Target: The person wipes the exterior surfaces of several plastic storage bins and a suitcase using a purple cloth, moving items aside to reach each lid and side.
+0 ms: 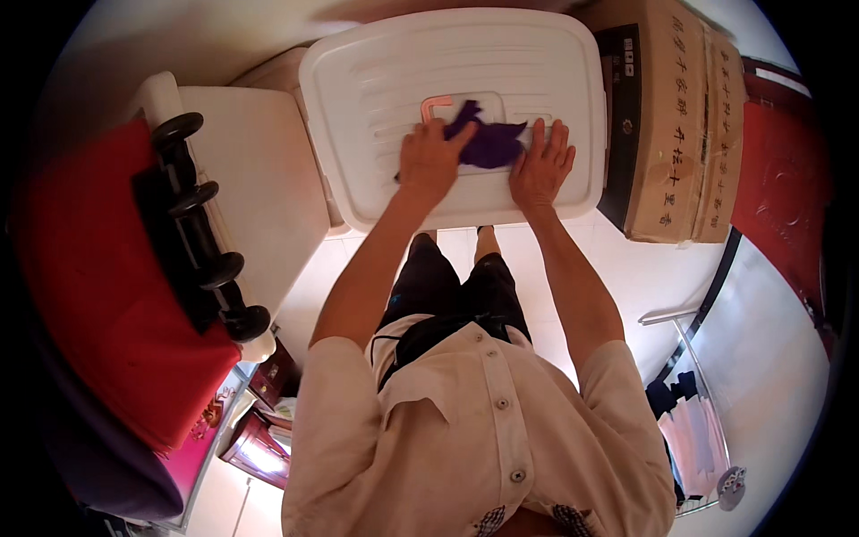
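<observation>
A crumpled purple cloth [490,146] lies on the ribbed white lid [376,67] of a plastic storage box. My left hand [429,161] is closed over the cloth's left part, pressing it to the lid, and a bit of purple shows past its far-left side. Flat on the lid's right side rests my right hand [542,166], fingers stretched out, its thumb side close to the cloth's right end. Whether the thumb touches the fabric, I cannot tell. A pink hook-shaped piece [436,105] sits by the lid's middle, just beyond my left hand.
To the right stands a large cardboard box [676,134] beside a black box side. At left are another pale bin [255,170], a red cloth-like sheet [98,268] and a black rod with round discs [206,233]. A metal rack [702,367] holds hanging fabric at lower right.
</observation>
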Motion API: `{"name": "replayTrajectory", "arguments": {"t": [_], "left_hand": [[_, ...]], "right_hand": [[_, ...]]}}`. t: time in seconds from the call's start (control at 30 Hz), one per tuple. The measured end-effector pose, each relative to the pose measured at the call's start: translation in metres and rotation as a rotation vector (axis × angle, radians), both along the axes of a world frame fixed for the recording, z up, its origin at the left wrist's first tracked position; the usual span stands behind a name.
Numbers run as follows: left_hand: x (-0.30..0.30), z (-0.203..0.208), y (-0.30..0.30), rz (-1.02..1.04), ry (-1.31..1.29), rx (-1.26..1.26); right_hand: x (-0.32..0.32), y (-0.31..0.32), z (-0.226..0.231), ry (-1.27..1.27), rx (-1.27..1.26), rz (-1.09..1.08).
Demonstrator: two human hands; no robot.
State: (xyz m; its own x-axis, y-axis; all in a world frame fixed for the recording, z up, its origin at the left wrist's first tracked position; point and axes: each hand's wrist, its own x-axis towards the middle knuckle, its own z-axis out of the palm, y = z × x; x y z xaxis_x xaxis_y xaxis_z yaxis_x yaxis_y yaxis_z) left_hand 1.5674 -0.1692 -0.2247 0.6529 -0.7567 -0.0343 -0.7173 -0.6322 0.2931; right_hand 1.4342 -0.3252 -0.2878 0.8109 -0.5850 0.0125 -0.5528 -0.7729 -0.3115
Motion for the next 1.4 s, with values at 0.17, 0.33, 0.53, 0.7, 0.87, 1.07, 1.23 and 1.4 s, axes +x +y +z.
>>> {"name": "replayTrajectory", "arguments": {"t": [0.17, 0.33, 0.53, 0.7, 0.87, 1.07, 1.23, 1.4], "left_hand": [[0.035, 0.012, 0.123, 0.451, 0.016, 0.321], [0.009, 0.028, 0.178, 0.869, 0.136, -0.040], [0.004, 0.031, 0.007, 0.288, 0.057, -0.305], [0.023, -0.018, -0.073, -0.166, -0.051, -0.189], [0.116, -0.034, -0.045, 0.240, -0.176, 0.019], [0.169, -0.042, 0.074, 0.439, -0.176, 0.047], [0.077, -0.040, 0.113, 0.614, -0.011, -0.048], [-0.063, -0.034, 0.161, 0.716, 0.038, -0.179]], "right_hand": [[0.001, -0.008, 0.000, -0.050, -0.018, -0.020], [-0.003, -0.003, 0.000, -0.049, -0.055, -0.017], [-0.002, -0.003, -0.001, 0.043, -0.046, -0.033], [-0.002, -0.002, 0.006, 0.077, -0.075, 0.047], [0.001, 0.000, 0.002, -0.047, -0.056, 0.009], [0.003, 0.002, -0.002, -0.014, -0.081, 0.013], [0.002, 0.004, -0.004, 0.007, -0.061, 0.015], [0.001, 0.000, -0.004, -0.012, -0.083, 0.006]]}}
